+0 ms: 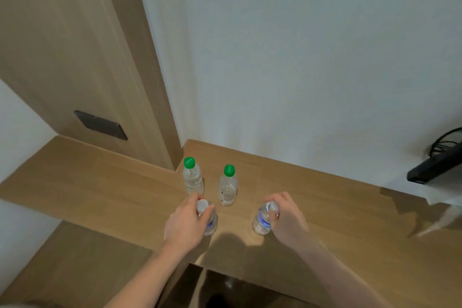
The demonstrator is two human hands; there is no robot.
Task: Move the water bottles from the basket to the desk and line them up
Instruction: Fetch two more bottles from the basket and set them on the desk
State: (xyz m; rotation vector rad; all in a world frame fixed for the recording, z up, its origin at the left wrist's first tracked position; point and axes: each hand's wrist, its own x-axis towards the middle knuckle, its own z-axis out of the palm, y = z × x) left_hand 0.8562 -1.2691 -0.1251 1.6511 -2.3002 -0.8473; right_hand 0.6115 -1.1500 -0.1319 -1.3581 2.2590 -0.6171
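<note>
— What's happening from the head view?

— The left hand [186, 220] is pinching the neck of a white-capped bottle [208, 220] and the right hand [287, 215] is gripping another bottle [262, 220], both upright on the desk [100, 182].

— And the row?

— Two green-capped bottles [192, 177] are standing just behind, so each held bottle is sitting directly under its own hand, in front of them.
</note>
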